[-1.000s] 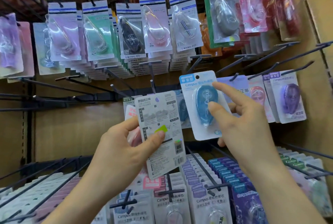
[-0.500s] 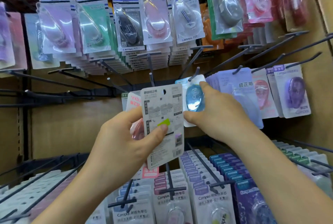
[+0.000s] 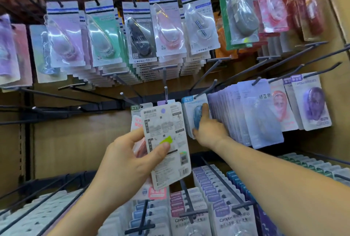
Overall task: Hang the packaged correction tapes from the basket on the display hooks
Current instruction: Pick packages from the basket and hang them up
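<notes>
As the right hand (image 3: 208, 131) lay against it, a blue correction tape pack (image 3: 197, 117) hung at the front of a dark metal hook (image 3: 205, 90) in the middle row of the display, the rod meeting the card at its blue header. The hand's fingers were stretched nearly straight over the domed, glossy plastic blister, the thumb at the card's lower edge, pressing rather than clasping.

Just left of it, the left hand (image 3: 132, 160) gripped a fanned stack of packs (image 3: 166, 137), its thumb curled across the matte white back of the front card, which was printed with grey diagrams, a lime-green patch and a barcode. A pink-lettered card (image 3: 137, 123) showed behind it.

Immediately right of the blue pack, pale purple packs (image 3: 246, 118) stood in a tight row of flat, round-cornered cards. Above, teardrop-shaped blisters on MONO AIR cards (image 3: 140, 34) caught the light in lilac, green, black and pink. Below, more Campus packs (image 3: 189, 216) filled the long rods, edge to edge. Behind the display ran a plain brown backboard (image 3: 75, 141), and several bare rods (image 3: 56, 95) jutted out at the left.
</notes>
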`<act>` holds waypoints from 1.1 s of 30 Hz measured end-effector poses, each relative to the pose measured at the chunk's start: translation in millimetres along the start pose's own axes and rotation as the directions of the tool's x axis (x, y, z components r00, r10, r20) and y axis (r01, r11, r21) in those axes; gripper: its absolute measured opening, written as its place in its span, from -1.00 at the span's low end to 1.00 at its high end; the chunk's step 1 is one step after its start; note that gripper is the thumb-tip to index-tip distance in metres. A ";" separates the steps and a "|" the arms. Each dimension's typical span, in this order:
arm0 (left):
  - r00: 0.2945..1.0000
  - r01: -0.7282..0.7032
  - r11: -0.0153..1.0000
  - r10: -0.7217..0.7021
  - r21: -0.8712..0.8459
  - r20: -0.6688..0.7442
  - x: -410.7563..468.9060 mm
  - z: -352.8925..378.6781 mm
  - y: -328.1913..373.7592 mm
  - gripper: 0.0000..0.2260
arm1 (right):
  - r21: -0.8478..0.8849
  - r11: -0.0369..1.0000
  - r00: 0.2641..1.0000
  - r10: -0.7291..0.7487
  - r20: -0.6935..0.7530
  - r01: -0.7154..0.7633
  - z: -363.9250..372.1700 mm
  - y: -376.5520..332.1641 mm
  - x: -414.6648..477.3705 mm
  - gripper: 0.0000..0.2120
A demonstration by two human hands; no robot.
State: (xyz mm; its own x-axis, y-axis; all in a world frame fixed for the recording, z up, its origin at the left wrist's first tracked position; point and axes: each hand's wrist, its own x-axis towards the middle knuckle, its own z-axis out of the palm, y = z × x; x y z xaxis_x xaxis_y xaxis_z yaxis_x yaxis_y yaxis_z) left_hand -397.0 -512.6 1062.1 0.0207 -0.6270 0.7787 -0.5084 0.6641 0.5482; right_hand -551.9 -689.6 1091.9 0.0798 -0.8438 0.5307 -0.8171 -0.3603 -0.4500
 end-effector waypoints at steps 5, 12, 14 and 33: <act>1.000 -0.001 0.999 0.001 -0.036 -0.009 2.0 -4.3 -0.8 -0.78 | 0.114 0.993 0.999 0.010 0.051 -0.016 -17.6 -5.2 -15.6 -0.06; 0.999 -0.040 0.986 0.045 -0.163 0.027 -5.5 -2.6 8.4 -0.74 | 0.352 0.915 0.980 -0.182 -0.075 0.197 -50.2 -7.1 -92.6 -0.62; 0.996 0.044 0.955 -0.019 -0.293 0.090 -8.5 -3.4 6.4 -0.77 | 0.786 0.614 0.949 -0.284 0.137 0.070 -55.9 -12.8 -114.7 -0.54; 0.627 -0.533 0.427 0.779 0.731 0.002 -41.7 -17.6 -4.1 -0.77 | 0.872 0.376 0.947 -0.190 -0.258 0.313 -35.0 1.0 -134.9 -0.73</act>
State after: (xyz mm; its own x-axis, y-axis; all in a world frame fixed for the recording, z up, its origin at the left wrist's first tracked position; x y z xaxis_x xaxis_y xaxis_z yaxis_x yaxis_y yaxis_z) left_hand -380.6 -482.0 1032.8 -0.3850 0.1230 0.9147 -0.8570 0.3202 -0.4038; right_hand -583.5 -562.1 1045.0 0.0837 -0.6279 0.7738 0.2161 -0.7466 -0.6292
